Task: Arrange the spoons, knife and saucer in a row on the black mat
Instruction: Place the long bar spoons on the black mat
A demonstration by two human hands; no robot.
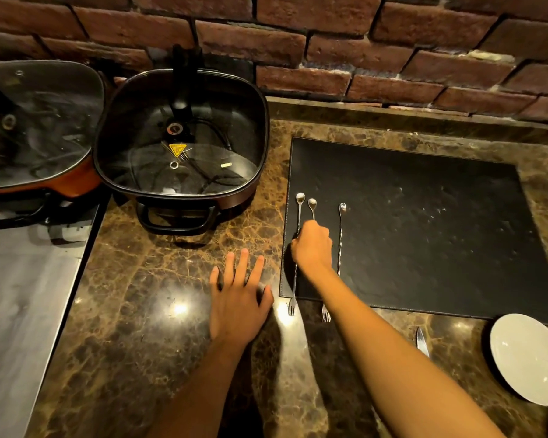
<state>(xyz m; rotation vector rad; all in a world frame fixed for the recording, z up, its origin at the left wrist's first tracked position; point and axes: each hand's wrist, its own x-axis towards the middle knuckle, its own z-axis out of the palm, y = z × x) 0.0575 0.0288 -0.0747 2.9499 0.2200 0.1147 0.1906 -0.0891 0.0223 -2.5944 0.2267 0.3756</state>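
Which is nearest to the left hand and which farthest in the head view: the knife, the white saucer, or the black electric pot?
From the left hand:
1. Black electric pot, ahead, toward the wall.
2. Knife, off to the right, on the counter.
3. White saucer, farthest right, off the mat.

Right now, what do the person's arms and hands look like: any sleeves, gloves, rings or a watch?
Both arms are bare as far as the frame shows, with no sleeves in view. The left hand and right hand wear no gloves. No rings, watch or bracelet can be seen on the fingers or wrists, and no markings show.
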